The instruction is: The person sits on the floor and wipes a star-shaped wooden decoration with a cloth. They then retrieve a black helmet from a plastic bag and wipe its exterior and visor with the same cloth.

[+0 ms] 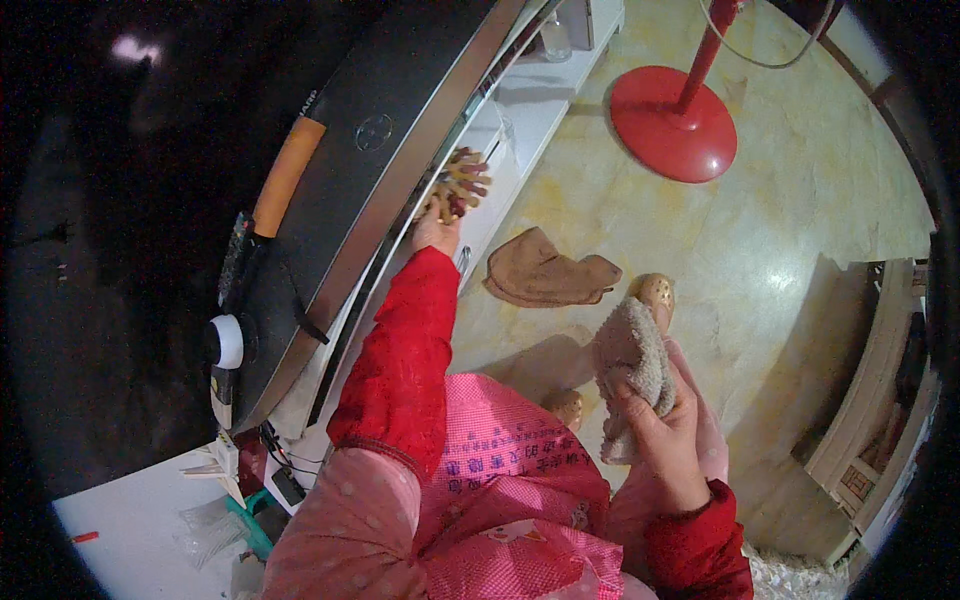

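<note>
My left hand (439, 231) reaches onto a shelf of the white cabinet (517, 127) and grips the near side of an ornament (463, 180) with many yellowish and dark red petal-like pieces. Its fingertips are partly hidden by the ornament. In my right hand (660, 427), a fluffy grey-beige cloth (634, 360) is bunched and hangs above my leg. Below the cabinet's edge, a brown cloth item (551, 270) lies crumpled on the floor.
A dark glass top (360, 195) overhangs the shelf, with an orange object (289, 176) and a white roll (226, 341) on it. A red round stand base (675, 127) is on the floor (780, 217). A wooden piece of furniture (862, 405) stands at right.
</note>
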### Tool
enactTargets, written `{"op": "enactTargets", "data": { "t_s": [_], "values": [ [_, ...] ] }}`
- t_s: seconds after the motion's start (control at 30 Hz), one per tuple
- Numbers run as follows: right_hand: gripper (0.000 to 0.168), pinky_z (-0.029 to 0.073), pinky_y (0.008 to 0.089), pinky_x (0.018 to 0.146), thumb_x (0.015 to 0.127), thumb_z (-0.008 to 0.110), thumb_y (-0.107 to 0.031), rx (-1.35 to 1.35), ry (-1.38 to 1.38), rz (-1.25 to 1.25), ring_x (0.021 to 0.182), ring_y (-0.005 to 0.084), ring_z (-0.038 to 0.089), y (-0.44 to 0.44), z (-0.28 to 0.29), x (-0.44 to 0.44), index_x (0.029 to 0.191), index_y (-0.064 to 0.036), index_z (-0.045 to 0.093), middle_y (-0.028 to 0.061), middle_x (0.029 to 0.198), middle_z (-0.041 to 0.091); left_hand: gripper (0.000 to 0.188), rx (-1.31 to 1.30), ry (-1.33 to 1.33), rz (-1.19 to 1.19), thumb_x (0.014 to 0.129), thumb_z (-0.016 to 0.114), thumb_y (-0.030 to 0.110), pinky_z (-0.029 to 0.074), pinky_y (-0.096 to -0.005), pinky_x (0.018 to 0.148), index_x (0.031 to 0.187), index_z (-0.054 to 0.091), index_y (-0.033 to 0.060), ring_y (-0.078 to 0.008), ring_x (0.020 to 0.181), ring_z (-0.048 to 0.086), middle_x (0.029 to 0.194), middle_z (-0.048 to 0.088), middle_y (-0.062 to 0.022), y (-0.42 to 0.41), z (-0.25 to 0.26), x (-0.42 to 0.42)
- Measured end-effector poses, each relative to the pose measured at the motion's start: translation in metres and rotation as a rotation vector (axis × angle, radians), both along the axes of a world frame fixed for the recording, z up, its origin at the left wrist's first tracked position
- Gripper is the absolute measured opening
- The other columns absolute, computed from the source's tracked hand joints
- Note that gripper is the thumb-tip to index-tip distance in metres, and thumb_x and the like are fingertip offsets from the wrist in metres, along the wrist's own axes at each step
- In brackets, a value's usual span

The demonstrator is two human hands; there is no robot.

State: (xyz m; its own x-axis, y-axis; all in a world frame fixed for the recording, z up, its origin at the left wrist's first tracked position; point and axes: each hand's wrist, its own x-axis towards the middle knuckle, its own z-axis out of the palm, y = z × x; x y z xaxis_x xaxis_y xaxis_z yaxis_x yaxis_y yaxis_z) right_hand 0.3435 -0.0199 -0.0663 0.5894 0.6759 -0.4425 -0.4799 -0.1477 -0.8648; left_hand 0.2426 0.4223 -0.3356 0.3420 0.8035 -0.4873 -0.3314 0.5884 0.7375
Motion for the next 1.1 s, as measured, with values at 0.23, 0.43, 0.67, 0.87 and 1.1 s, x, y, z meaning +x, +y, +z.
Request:
{"op": "enactTargets", "data": {
  "t_s": [0.23, 0.43, 0.67, 0.87, 1.1],
  "values": [
    [0.030, 0.048, 0.0289, 0.084, 0.088, 0.068, -0.007, -0.066, 0.034, 0.086, 0.094, 0.0120, 0.059, 0.011, -0.001, -0.004, 0.117, -0.001, 0.060, 0.0028, 0.101, 0.063, 0.022, 0.031, 0.132, 0.250, 0.095, 0.058, 0.016, 0.052, -0.0309, 0.079, 0.117, 0.060, 0.0112, -0.0162, 0.098, 0.058, 0.108, 0.062, -0.0045, -0.040, 0.095, -0.002],
    [0.027, 0.047, 0.0275, 0.084, 0.089, 0.068, -0.009, -0.050, 0.068, 0.047, 0.093, 0.0105, 0.059, 0.015, -0.006, -0.008, 0.114, -0.001, 0.060, 0.0011, 0.099, 0.064, 0.029, 0.311, 0.130, 0.377, 0.098, 0.048, 0.010, 0.052, -0.0364, 0.093, 0.126, 0.055, 0.0032, -0.0225, 0.107, 0.057, 0.122, 0.056, -0.0107, -0.061, 0.086, -0.002],
    [0.025, 0.047, 0.0264, 0.080, 0.089, 0.068, -0.009, -0.072, 0.006, 0.047, 0.090, 0.0091, 0.058, 0.019, -0.011, -0.013, 0.111, -0.001, 0.060, 0.0002, 0.097, 0.063, 0.036, 0.662, 0.481, 0.504, 0.081, 0.063, -0.007, 0.051, -0.0377, 0.092, 0.116, 0.056, -0.0090, -0.0301, 0.103, 0.059, 0.116, 0.058, -0.0229, -0.063, 0.064, -0.027],
    [0.026, 0.049, 0.0279, 0.079, 0.089, 0.067, -0.008, -0.027, 0.056, 0.005, 0.090, 0.0100, 0.059, 0.021, -0.004, -0.010, 0.113, -0.001, 0.060, 0.0020, 0.098, 0.064, 0.037, 1.314, 0.979, 0.044, 0.075, 0.063, -0.008, 0.047, -0.0409, 0.093, 0.112, 0.059, -0.0013, -0.0331, 0.108, 0.058, 0.111, 0.061, -0.0209, -0.126, 0.068, -0.015],
    [0.043, 0.051, 0.0367, 0.088, 0.097, 0.053, -0.036, -0.018, 0.346, -0.505, 0.103, 0.0227, 0.061, 0.022, 0.025, 0.012, 0.128, -0.005, 0.051, 0.0100, 0.113, 0.062, 0.041, 0.737, 0.903, -1.042, 0.084, 0.068, 0.014, 0.050, -0.0405, 0.087, 0.121, 0.055, 0.0038, -0.0270, 0.098, 0.062, 0.110, 0.064, -0.0146, -0.158, -0.012, 0.032]
  ]
}}
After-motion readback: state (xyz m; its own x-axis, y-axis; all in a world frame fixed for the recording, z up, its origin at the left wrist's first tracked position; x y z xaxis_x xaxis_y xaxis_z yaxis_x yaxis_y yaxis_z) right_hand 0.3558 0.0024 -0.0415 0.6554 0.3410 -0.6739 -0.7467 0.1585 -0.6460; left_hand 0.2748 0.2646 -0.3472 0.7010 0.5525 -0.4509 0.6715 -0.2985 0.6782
